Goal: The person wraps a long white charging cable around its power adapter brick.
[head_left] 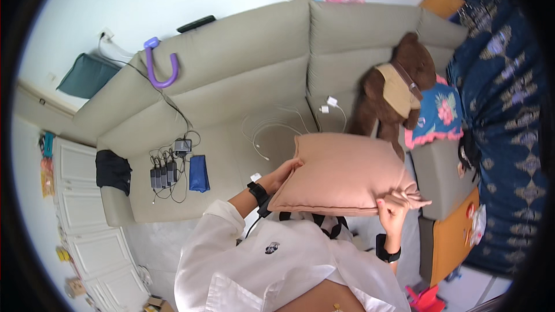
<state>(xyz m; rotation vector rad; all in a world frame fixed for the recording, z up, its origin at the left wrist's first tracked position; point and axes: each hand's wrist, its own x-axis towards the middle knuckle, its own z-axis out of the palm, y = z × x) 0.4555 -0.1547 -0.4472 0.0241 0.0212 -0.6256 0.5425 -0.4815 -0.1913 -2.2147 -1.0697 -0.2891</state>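
A pink-beige cushion [341, 170] is held up in front of my body, over the front of the grey sofa [225, 138]. My left hand [283, 174] grips its left side, with some fingers hidden behind the fabric. At its lower right corner my right hand [395, 211] pinches the cloth, which bunches up in folds between the fingers. White charging cables [272, 130] lie on the seat just beyond the cushion. A brown teddy bear [399, 84] in a tan vest leans on the sofa to the right.
On the left seat lie several black power adapters [163, 174] with tangled cords and a folded blue cloth [199, 173]. A purple U-shaped tube [159, 68] rests against the backrest. A blue floral pillow [436, 110] sits beside the bear. An orange-topped stool [454, 237] stands at right.
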